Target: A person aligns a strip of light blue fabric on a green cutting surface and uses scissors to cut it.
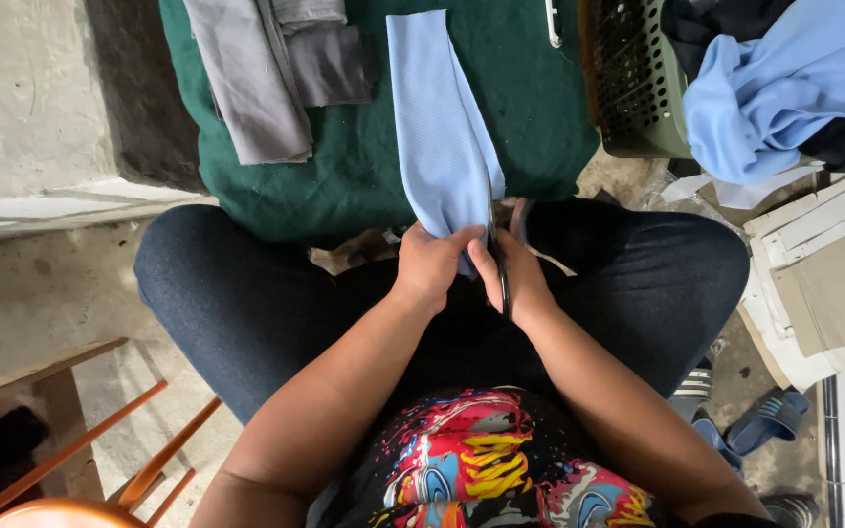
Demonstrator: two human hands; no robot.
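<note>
— Two hands meet over the lap. What are they on?

— The left hand (429,266) is curled shut around the lower end of a light blue cloth strip (439,122), a long, finely ribbed piece that widens as it runs away from the body. The right hand (512,276) is closed on dark scissors (497,249), whose slim blade points up along the strip's right edge.

— Where does the strip lie?

— Its far end rests flat on a dark green cloth (354,176) with a coarse, slightly nubbly weave; its near end is bunched in the left fist, just above the dark denim knees.

— Anything else on the green?

— Grey fabric pieces (266,78), smooth and folded into long panels, lie well left of the strip, apart from it.

— And to the right?

— An olive plastic basket (638,88) with a perforated wall, tipped on its side, and more soft blue fabric (784,88) heaped in loose folds beside it. Below that sit pale flat boards (823,274). At the lower left, thin orange metal chair rods (100,450) over rough concrete.
</note>
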